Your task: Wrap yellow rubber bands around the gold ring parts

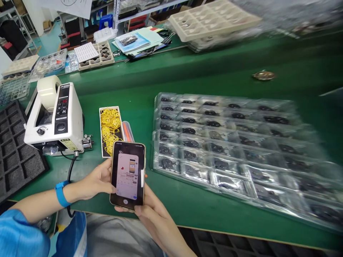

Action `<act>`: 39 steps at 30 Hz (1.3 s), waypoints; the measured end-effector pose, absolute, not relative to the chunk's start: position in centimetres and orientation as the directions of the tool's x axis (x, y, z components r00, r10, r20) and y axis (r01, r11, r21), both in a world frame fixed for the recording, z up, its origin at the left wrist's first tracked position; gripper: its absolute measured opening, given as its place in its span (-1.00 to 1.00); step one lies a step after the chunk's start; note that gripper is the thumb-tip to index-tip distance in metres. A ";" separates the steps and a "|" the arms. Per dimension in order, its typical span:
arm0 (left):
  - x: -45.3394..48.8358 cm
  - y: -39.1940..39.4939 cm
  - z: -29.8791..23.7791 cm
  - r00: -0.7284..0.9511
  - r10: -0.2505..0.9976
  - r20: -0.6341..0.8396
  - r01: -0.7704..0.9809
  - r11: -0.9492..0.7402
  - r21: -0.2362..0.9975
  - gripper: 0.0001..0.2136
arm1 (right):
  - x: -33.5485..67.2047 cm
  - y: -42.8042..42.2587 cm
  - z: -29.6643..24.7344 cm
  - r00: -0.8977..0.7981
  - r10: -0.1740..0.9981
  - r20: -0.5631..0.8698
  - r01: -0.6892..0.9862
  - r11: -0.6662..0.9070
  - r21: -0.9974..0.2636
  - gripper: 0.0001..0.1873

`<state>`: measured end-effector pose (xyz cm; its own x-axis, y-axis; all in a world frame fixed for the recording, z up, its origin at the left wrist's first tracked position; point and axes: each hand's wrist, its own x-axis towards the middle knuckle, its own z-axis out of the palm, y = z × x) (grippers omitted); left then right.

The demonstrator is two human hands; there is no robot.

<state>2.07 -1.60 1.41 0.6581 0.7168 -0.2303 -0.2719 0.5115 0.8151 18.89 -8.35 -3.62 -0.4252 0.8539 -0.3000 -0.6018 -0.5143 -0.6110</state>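
A smartphone point(128, 175) with a lit screen is held upright between both hands above the front of the green table. My left hand point(98, 180) grips its left side, thumb lying along the lower left edge. From below and the right, my right hand point(154, 210) is closed on the lower corner, with its thumb at the bottom edge. Fingers behind the phone are partly hidden. Just beyond it sits a white box point(100, 121) of yellow rings point(110, 125), beside a clear container point(128, 130) with orange-red pieces inside.
Large clear plastic trays point(193, 142) of dark small parts cover the right side. On the left stand a white tape dispenser point(72, 114) and a black foam tray point(18, 153). A small shiny item point(264, 75) lies at the back right, near a beige compartment tray point(214, 19).
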 end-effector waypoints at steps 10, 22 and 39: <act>2.0 -1.8 0.6 0.556 0.772 -0.308 -0.322 0.541 0.777 -0.44 | 19.1 -8.8 -3.8 -0.424 0.858 -0.291 -0.567 -0.502 -0.653 -0.35; 2.0 -1.9 0.8 0.527 0.774 -0.351 -0.302 0.557 0.774 -0.42 | 19.3 -9.3 -5.4 -0.293 0.923 -0.251 -0.414 -0.359 -0.836 -0.39; 2.3 -1.6 1.4 0.684 0.666 -0.297 -0.242 0.592 0.769 -0.27 | 22.3 -7.4 -3.9 -0.212 0.766 0.607 0.243 0.643 -0.727 -0.68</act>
<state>2.27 -1.58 1.43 0.6843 0.6658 -0.2973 -0.2416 0.5917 0.7691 22.32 -7.45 -3.95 -0.2119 0.7662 0.6067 0.2427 0.6426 -0.7267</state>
